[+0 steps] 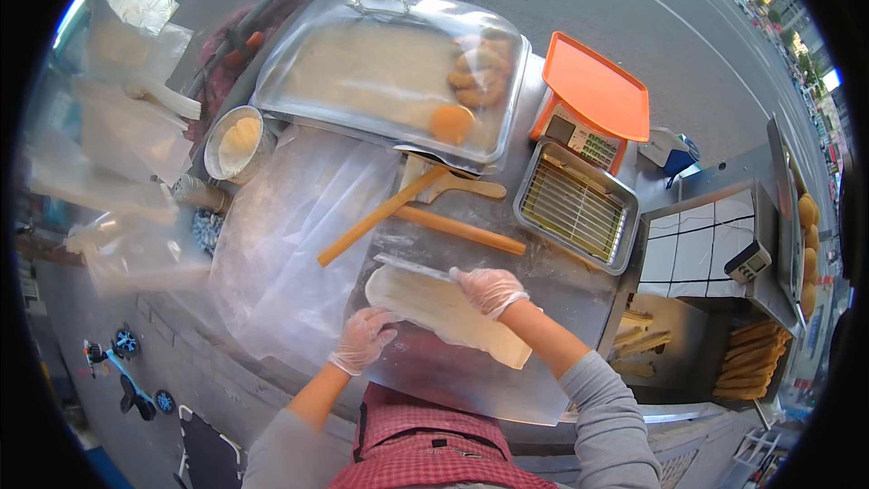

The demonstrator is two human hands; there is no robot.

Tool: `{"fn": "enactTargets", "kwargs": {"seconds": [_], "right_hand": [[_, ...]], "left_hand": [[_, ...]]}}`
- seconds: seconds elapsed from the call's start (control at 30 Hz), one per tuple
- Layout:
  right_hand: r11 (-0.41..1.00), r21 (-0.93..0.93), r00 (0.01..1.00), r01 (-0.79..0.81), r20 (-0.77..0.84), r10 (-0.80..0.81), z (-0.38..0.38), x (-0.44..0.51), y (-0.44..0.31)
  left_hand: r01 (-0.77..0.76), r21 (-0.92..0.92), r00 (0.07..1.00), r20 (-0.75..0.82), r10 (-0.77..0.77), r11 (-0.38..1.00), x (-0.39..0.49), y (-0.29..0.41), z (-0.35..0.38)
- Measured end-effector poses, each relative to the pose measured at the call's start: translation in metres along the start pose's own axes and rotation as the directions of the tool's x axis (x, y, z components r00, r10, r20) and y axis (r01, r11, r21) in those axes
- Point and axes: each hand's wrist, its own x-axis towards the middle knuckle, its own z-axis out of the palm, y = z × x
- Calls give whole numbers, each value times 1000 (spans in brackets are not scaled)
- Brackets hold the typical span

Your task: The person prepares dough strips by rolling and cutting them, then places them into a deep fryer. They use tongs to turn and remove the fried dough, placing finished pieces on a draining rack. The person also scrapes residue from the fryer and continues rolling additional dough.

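A long flattened strip of dough [448,309] lies on the metal worktop in front of me. My right hand [490,291], in a clear plastic glove, grips the end of a flat scraper or blade [414,266] that lies along the dough's far edge. Also gloved, my left hand [364,339] is at the dough's near left edge with its fingers bent; whether it pinches the dough is unclear. Beyond the dough lie two wooden rolling pins [383,216] [461,229], partly crossed, and a wooden-handled brush [468,187].
Plastic sheeting [292,244] covers the worktop's left. Behind stand a metal bowl [234,142], a clear-lidded tray [390,0] with fried food, an orange scale [597,85] and a wire-racked tray [577,207]. Fried dough sticks [750,360] are in the fryer area at right.
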Motion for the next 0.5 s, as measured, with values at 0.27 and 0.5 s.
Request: {"fn": "enactTargets", "kwargs": {"seconds": [0.27,0.5], "right_hand": [[995,-54,996,-85,-20,84,15,-78,77],[979,-56,976,-195,-104,189,10,-131,106]], "left_hand": [[-220,-294,815,469,340,930,-20,59,117],[-289,-432,700,513,497,854,3,74,151]]}}
